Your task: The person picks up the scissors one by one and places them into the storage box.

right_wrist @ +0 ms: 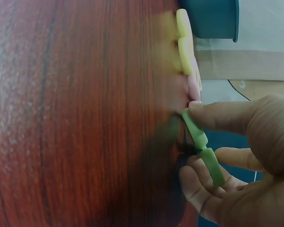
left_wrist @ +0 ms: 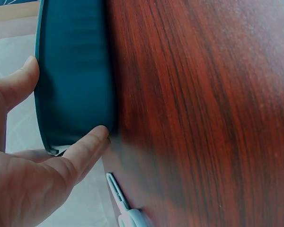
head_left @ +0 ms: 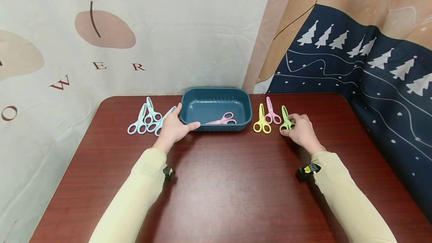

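My left hand [head_left: 173, 127] holds a dark teal plastic bin [head_left: 216, 127] at its front left corner, thumb on the front rim and fingers along the left wall [left_wrist: 75, 71]. Inside the bin lies a pair of pink scissors [head_left: 225, 119]. At the right, my right hand [head_left: 303, 133] pinches the handles of a pair of green scissors [head_left: 285, 114], their blades pointing away from me. The right wrist view shows the thumb on one green handle loop [right_wrist: 195, 130], fingers on the far side. Left of them lie yellow scissors [head_left: 261, 117] and another pink pair [head_left: 269, 110].
Several light blue scissors [head_left: 141, 120] lie left of the bin, close by my left hand, which partly covers one pair. The brown wooden table [head_left: 233, 183] meets a hanging printed cloth [head_left: 189, 40] behind the bin. A dark blue cloth [head_left: 337, 59] hangs along the right.
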Available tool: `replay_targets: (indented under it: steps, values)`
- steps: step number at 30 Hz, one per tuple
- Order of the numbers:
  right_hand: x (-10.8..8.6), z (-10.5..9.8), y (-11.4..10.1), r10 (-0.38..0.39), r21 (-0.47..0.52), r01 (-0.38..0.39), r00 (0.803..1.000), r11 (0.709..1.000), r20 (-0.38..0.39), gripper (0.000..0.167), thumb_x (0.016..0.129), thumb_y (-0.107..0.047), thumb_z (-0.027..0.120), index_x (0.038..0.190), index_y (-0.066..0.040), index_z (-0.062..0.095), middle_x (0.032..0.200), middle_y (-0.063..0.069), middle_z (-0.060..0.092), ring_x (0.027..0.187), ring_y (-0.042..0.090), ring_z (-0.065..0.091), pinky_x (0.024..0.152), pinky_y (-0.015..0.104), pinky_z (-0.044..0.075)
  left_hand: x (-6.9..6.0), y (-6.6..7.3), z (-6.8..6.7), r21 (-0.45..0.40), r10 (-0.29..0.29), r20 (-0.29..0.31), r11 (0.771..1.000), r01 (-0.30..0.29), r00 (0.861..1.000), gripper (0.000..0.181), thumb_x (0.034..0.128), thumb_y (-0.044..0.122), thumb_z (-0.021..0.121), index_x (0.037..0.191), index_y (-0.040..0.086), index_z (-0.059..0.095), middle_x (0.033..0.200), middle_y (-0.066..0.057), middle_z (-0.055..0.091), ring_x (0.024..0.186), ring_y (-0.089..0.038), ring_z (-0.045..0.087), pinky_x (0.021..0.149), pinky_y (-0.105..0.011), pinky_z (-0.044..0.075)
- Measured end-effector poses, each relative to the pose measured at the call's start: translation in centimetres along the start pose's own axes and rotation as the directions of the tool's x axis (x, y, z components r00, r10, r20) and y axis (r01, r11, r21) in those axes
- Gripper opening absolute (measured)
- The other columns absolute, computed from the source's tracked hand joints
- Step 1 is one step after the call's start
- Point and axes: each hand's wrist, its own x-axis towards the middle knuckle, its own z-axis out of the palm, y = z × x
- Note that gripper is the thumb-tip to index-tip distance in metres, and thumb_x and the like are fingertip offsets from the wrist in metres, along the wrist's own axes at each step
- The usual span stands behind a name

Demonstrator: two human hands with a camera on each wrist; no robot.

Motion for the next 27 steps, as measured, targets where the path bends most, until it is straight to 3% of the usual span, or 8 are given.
replay_targets:
  steps: [8, 22, 27]
  values:
    - [0.0, -0.2, 0.0, 0.002, 0.032, 0.000, 0.999, 0.999, -0.034, 0.055, 0.085, -0.009, 0.079, 0.131, 0.012, 0.057, 0.121, 0.035, 0.055, 0.110, 0.044, 0.049, 0.094, 0.057, 0.043, 0.0, 0.0, 0.0, -0.001, -0.005, 0.003, 1.000, 0.005, 1.000, 0.104, 0.0910, 0.037, 0.080, 0.165, 0.005, 0.014, 0.168, -0.022, 0.025, 0.154, -0.038, 0.027, 0.122, -0.053, 0.032]
    - [-0.1, -1.5, 0.4, 0.008, 0.032, -0.005, 0.996, 0.999, -0.087, 0.045, 0.085, -0.003, 0.071, 0.126, 0.011, 0.062, 0.111, 0.033, 0.062, 0.103, 0.044, 0.052, 0.087, 0.057, 0.045, 0.0, 0.0, -0.1, 0.003, 0.006, -0.002, 1.000, -0.006, 1.000, 0.104, 0.0908, 0.037, 0.080, 0.165, 0.004, 0.015, 0.168, -0.022, 0.025, 0.154, -0.038, 0.028, 0.122, -0.052, 0.032]
    - [0.0, -1.8, 0.3, 0.009, 0.013, -0.008, 0.995, 1.000, -0.102, 0.037, 0.086, -0.004, 0.069, 0.120, 0.009, 0.066, 0.107, 0.032, 0.064, 0.098, 0.043, 0.053, 0.081, 0.051, 0.046, -0.1, 0.1, -0.1, 0.004, 0.008, 0.001, 1.000, -0.008, 1.000, 0.104, 0.0909, 0.037, 0.080, 0.165, 0.004, 0.015, 0.168, -0.023, 0.025, 0.154, -0.038, 0.027, 0.122, -0.053, 0.032]
